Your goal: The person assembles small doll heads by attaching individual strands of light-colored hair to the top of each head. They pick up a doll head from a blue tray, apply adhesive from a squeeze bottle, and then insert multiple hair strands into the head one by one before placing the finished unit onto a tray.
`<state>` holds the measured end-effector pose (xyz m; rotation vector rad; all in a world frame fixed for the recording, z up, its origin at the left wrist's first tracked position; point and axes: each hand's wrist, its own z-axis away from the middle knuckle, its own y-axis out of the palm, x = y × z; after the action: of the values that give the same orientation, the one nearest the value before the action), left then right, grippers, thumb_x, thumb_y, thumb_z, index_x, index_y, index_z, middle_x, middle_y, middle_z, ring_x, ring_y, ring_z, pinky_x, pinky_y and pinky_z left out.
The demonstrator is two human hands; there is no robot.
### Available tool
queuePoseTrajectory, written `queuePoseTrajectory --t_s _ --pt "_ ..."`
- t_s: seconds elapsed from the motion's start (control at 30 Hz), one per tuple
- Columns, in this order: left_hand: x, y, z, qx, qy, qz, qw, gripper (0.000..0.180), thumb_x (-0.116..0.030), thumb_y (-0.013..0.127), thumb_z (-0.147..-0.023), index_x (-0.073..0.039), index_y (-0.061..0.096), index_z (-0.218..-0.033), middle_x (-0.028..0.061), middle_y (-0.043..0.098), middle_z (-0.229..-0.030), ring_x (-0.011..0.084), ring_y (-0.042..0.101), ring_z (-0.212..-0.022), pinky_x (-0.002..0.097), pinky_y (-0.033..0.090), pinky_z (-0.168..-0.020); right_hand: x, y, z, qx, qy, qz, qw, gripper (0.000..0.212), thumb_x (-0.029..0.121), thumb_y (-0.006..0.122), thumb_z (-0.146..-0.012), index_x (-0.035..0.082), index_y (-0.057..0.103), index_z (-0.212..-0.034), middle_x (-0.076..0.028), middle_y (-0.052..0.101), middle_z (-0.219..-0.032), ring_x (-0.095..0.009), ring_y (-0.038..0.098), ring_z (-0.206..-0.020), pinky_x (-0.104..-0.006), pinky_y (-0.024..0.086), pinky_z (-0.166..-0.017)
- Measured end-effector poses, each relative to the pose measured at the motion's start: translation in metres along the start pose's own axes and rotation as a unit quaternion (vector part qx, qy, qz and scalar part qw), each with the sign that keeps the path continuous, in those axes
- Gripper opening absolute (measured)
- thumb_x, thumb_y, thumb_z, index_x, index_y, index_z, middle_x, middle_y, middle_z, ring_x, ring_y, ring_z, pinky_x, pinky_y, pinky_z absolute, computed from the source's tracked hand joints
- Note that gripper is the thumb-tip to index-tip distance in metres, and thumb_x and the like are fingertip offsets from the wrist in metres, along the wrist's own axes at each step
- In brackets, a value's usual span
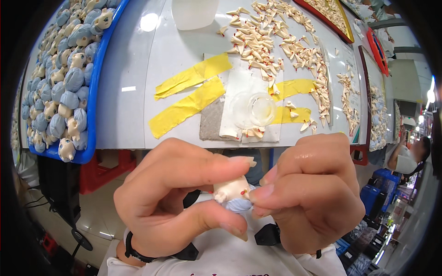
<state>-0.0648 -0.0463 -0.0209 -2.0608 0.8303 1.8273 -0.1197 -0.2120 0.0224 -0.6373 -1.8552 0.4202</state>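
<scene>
Just in front of my chest, my left hand grips a small doll head between thumb and fingers. The head is cream with pale blue moulded hair, and a red spot shows on its right side. Right beside that spot, my right hand pinches thumb and fingertips together against the head's edge. Whatever those fingertips hold is hidden. Many small pointed cream pieces with red ends lie on the table beyond my hands. A small clear round dish stands on white paper near the table edge.
At left, a blue tray is heaped with blue-haired doll heads. Yellow tape strips stick to the table. A white translucent container stands at the back. More heads fill a tray at right, where another person sits. A red stool is below.
</scene>
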Motion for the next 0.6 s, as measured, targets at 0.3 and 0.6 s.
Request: queuePoseTrajectory --t_s 0.3,0.6 --pt "-0.003 0.0 -0.008 0.028 0.127 -0.174 0.976 0.044 -0.03 0.076 -0.069 0.0 0.057 -0.095 0.0142 0.056 -0.087 0.0207 0.056 -0.075 0.0285 0.044 -0.064 0.002 -0.016 0.002 0.004 0.054 -0.108 0.993 0.034 0.015 0.077 -0.069 0.009 0.056 -0.096 -0.009 0.05 -0.092 -0.015 0.049 -0.081 -0.0274 0.04 -0.071" --pt "-0.017 0.019 -0.016 0.061 0.209 -0.388 0.895 0.044 -0.035 0.071 -0.072 -0.003 0.055 -0.098 0.0131 0.056 -0.088 0.0266 0.053 -0.078 0.0361 0.044 -0.067 -0.009 -0.045 0.013 0.066 0.191 -0.195 0.96 0.049 0.012 0.077 -0.069 -0.005 0.052 -0.107 -0.013 0.059 -0.102 -0.018 0.058 -0.091 -0.0275 0.046 -0.079"
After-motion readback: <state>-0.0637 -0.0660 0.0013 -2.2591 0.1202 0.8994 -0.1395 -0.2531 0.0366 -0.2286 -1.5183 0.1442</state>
